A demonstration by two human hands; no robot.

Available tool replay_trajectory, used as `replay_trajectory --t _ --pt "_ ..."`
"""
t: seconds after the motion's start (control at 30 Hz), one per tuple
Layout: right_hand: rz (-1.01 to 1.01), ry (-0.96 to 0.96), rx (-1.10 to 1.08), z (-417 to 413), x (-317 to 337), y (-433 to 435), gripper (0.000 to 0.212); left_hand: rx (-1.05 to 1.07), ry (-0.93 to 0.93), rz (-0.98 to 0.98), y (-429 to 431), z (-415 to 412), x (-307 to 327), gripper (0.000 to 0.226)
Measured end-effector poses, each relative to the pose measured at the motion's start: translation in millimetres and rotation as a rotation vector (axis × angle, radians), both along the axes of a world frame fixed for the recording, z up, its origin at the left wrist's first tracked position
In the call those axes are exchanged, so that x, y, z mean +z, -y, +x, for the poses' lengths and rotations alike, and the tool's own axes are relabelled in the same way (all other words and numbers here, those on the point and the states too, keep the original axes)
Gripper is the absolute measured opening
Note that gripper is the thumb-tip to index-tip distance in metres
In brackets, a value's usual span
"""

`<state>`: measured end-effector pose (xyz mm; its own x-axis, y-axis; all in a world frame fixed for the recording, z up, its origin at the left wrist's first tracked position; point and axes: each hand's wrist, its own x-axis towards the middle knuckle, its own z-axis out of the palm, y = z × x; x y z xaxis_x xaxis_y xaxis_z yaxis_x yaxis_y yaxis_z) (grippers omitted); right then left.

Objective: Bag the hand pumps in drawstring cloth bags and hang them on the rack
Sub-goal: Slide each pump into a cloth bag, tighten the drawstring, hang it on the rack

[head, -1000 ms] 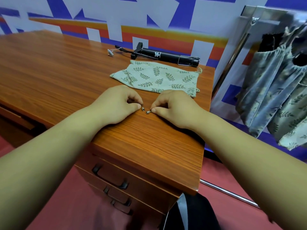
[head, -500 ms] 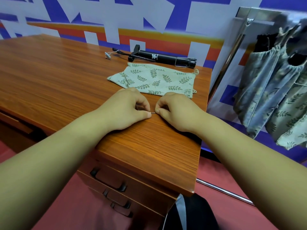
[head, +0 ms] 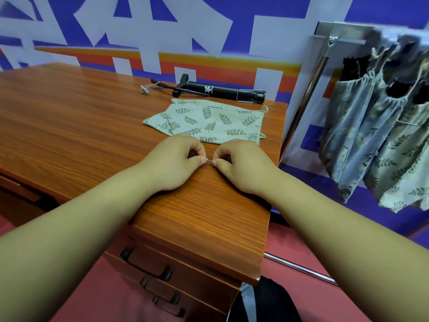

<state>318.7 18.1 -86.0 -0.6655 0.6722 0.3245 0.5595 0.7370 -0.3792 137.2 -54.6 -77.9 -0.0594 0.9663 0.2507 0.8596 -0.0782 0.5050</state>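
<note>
Head view: my left hand (head: 176, 159) and right hand (head: 241, 162) each pinch one end of a tiny metal piece (head: 209, 160), too small to identify, low over the wooden surface (head: 69, 126). Just beyond lies an empty leaf-print bag (head: 206, 120), then the black hand pump (head: 220, 90). Filled bags (head: 380, 135) hang on the rack (head: 325, 63) to my right. Bagging hasn't begun, I judge; next I'd open the bag's mouth.

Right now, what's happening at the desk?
Both hands are pinched together over one tiny metal piece near the desk's front edge: left hand, right hand. Behind them an empty leaf-print bag lies flat, with the black hand pump unbagged beyond it. Filled bags already hang on the rack to the right.
</note>
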Motion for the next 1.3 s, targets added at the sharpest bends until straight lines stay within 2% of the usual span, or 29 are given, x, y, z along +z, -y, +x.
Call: replay_trajectory --t 0.23,0.37,0.47,0.57,0.7,0.87,1.03,1.13,1.3 --pt "-0.050 -0.103 -0.047 20 5 -16 0.003 -0.019 0.038 0.025 -25 22 16 0.001" --pt "-0.085 -0.192 -0.150 43 13 -37 0.004 0.008 0.043 0.032 -47 30 24 0.017" --pt "-0.190 -0.352 -0.218 58 20 -61 0.009 0.010 0.038 0.010 -72 36 31 0.016" --pt "-0.313 -0.533 -0.249 71 27 -89 0.023 0.045 0.042 -0.008 -102 36 42 0.015" --pt "-0.423 -0.616 -0.205 75 36 -135 0.038 0.086 0.022 -0.048 -150 24 55 0.019" --pt "-0.515 -0.650 -0.156 64 41 -186 0.034 0.076 -0.008 -0.093 -222 12 54 0.034" --pt "-0.538 -0.704 -0.184 58 36 -224 0.033 0.081 -0.180 -0.124 -293 10 43 0.058" --pt "-0.468 -0.662 -0.201 60 28 -242 0.033 0.116 -0.298 -0.167 -325 7 37 0.058" --pt "-0.476 -0.625 -0.232 62 23 -259 0.038 0.136 -0.385 -0.160 -352 10 28 0.058"
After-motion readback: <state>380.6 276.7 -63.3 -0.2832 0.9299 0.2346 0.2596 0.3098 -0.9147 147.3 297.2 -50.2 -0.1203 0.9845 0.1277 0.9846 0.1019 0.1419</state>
